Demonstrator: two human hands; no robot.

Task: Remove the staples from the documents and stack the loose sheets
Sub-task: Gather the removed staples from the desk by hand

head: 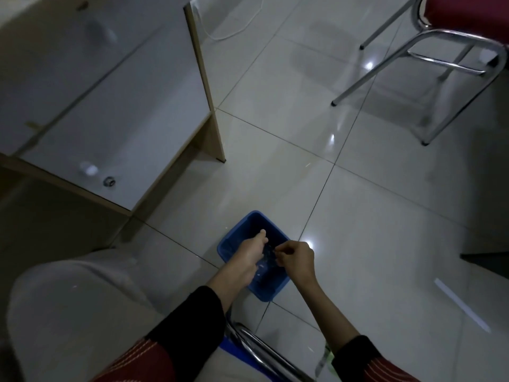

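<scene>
Head view of a dim room with a glossy tiled floor (358, 216). Both hands are over a blue bin (265, 295) near the desk (110, 106) corner. I cannot tell the left hand's (250, 257) grip. The right hand (296, 257) pinches a small dark thing (268, 252). Pale bits (261, 267) lie inside the bin. Open floor runs to a chrome chair (429, 62).

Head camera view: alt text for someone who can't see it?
A left hand and right hand meet over a blue bin on a tiled floor, handling something too dim to identify. A desk stands left, a chair upper right.
</scene>
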